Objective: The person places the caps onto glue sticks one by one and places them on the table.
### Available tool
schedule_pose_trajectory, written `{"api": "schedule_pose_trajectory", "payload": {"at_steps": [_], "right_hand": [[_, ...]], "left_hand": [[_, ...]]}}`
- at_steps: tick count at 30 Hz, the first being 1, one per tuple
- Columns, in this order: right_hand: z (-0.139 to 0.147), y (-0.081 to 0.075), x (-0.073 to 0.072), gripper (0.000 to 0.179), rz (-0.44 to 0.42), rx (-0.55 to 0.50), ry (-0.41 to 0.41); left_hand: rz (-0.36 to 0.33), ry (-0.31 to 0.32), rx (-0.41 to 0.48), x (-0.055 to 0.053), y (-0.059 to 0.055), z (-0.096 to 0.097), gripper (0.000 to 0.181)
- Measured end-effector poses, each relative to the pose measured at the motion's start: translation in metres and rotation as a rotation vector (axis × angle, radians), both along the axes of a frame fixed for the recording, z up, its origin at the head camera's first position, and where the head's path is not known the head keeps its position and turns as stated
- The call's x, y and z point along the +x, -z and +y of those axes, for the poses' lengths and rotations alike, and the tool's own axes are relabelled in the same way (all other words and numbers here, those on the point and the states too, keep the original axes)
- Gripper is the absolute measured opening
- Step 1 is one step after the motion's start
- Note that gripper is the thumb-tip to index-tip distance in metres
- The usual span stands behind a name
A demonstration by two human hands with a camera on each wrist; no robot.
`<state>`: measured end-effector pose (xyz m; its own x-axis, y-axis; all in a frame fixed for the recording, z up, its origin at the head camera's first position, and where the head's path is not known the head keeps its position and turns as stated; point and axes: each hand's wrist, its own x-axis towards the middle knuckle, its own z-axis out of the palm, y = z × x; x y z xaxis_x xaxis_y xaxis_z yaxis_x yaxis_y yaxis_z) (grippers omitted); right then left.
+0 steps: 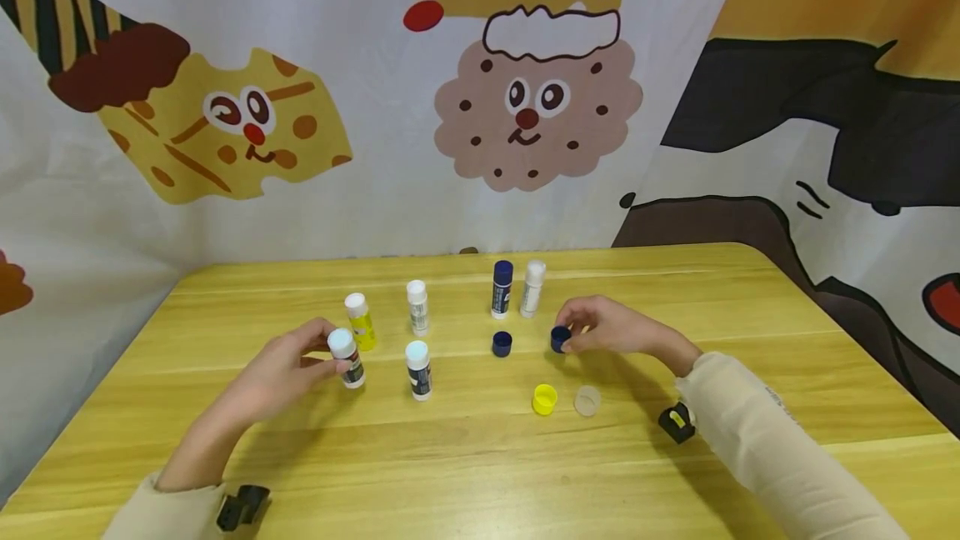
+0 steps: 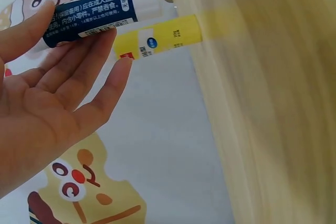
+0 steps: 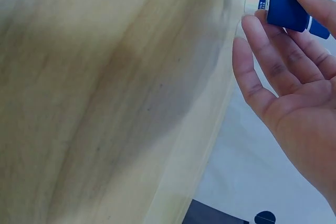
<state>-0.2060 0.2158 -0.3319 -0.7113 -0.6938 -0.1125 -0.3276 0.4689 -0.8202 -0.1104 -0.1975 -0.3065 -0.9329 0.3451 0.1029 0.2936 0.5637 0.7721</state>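
My left hand pinches a glue stick with a dark blue label and a white top, slightly tilted, between thumb and fingers. In the left wrist view its printed label shows beside the thumb, and a yellow glue stick stands behind. On the other side, my right hand pinches a dark blue cap at table level, its hollow side visible from above. The right wrist view shows that cap between thumb and fingertips. A second dark blue cap lies to its left.
Near the left hand stand a white glue stick and another blue-labelled one. Behind the caps are a navy glue stick and a white one. A yellow cap and a translucent cap lie in front of the right hand.
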Motion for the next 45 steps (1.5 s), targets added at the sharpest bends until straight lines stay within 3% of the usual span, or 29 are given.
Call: {"api": "schedule_pose_trajectory", "payload": {"at_steps": [19, 32, 39, 45], "right_hand": [[-0.002, -0.017, 0.007, 0.022, 0.083, -0.015, -0.01], [-0.011, -0.032, 0.018, 0.025, 0.166, 0.001, 0.013], [-0.018, -0.035, 0.023, 0.027, 0.2, -0.001, 0.003], [-0.027, -0.038, 0.03, 0.027, 0.232, 0.004, -0.026]], "left_hand": [[0.07, -0.023, 0.002, 0.004, -0.016, 0.016, 0.021], [0.08, -0.005, -0.013, 0.009, -0.026, 0.031, 0.022], [0.143, 0.02, -0.051, 0.009, -0.03, 0.043, 0.021], [0.151, 0.043, -0.072, 0.008, -0.028, 0.054, 0.019]]}}
